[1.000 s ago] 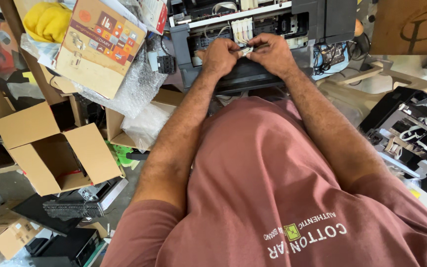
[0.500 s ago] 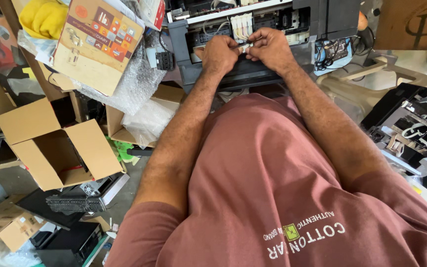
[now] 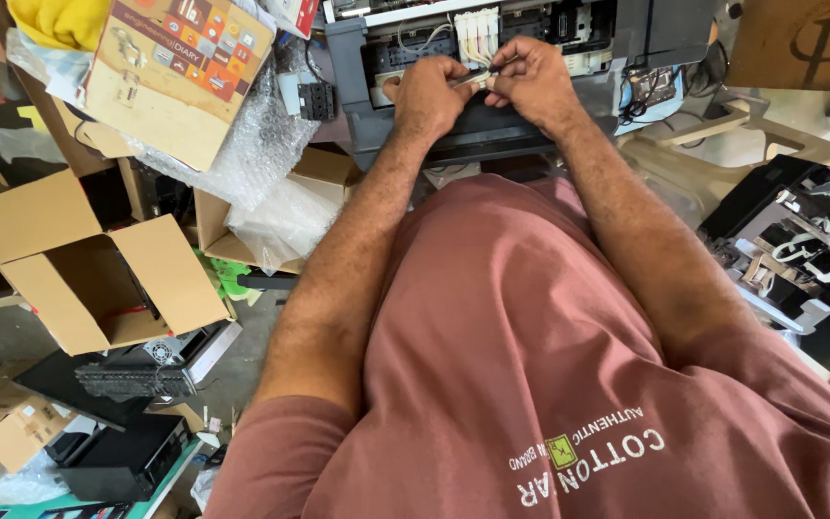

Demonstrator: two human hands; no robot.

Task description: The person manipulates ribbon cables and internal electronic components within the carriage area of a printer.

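While both hands, left hand (image 3: 429, 96) and right hand (image 3: 530, 82), pinch a small pale connector (image 3: 479, 79) over the opened printer (image 3: 386, 135), bubble wrap (image 3: 261, 154) and boxes (image 3: 98, 279) crowd the left, another black unit (image 3: 799, 259) the right.

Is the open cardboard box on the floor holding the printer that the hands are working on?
No, the open cardboard box sits apart, while both hands work on the dark printer.
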